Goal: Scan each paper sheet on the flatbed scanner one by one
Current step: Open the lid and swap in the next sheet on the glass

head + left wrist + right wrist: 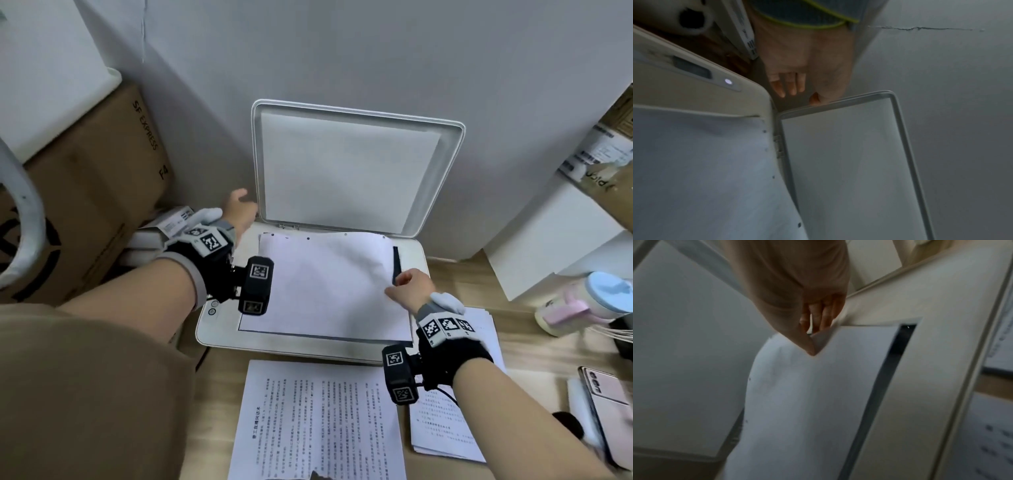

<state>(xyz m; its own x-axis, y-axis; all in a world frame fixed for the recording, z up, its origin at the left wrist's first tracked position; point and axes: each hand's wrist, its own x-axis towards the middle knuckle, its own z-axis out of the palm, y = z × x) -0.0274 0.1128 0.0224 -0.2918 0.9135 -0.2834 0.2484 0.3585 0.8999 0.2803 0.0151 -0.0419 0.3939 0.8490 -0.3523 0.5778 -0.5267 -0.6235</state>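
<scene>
A white flatbed scanner [219,329] sits on the wooden desk with its lid [342,164] raised against the wall. A paper sheet [325,291] lies blank side up on the glass. My right hand [407,287] pinches the sheet's right edge, thumb on top and fingers under it, and that edge is lifted, baring a dark strip of glass [885,369]. The pinch [816,337] on the sheet [807,402] is plain in the right wrist view. My left hand [239,205] is at the lid's lower left edge; its thumb [815,100] touches the lid's rim [838,100], its fingers relaxed.
A printed sheet [318,421] lies on the desk in front of the scanner, and a stack of sheets [445,428] lies to the right under my right forearm. A phone [603,394] and a pink-and-blue bottle [589,301] stand far right. A cardboard box [102,171] fills the left.
</scene>
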